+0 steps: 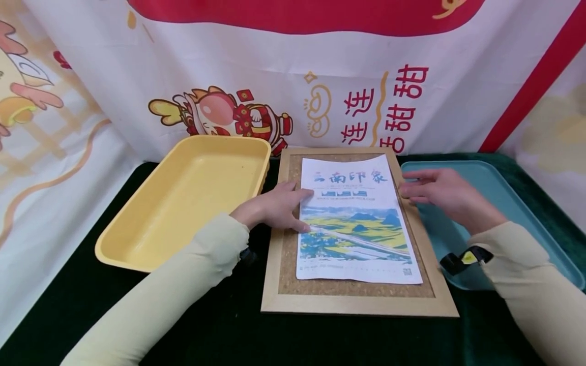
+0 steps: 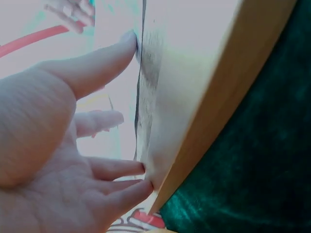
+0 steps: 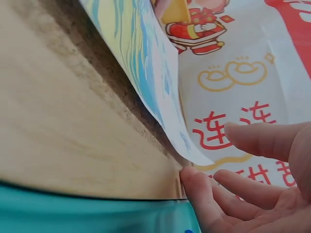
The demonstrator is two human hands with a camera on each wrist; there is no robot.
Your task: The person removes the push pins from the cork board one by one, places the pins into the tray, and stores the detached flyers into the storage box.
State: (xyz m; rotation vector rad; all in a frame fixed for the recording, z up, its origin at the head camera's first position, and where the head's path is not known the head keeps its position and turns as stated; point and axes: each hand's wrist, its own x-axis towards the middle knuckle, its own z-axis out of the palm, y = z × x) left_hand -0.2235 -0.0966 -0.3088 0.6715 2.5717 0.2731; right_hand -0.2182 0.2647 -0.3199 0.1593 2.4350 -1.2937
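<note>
A printed sheet of paper (image 1: 354, 244), with a landscape picture and blue Chinese lettering, lies on a wood-framed cork board (image 1: 359, 304). My left hand (image 1: 280, 207) spreads over the board's left side, with thumb and index finger at the sheet's left edge. In the left wrist view, its other fingers (image 2: 121, 167) touch the wooden frame. On the opposite side, my right hand (image 1: 453, 197) has its fingertips at the frame's upper right edge. The right wrist view shows the sheet (image 3: 141, 82) curving up off the cork along its side, with the right thumb apart from it.
A yellow plastic tray (image 1: 183, 203) stands left of the board. To the right a blue-green tray (image 1: 517, 229) lies partly under the right arm. Dark green cloth (image 1: 220, 325) covers the table, and a printed fabric backdrop (image 1: 256, 56) hangs behind.
</note>
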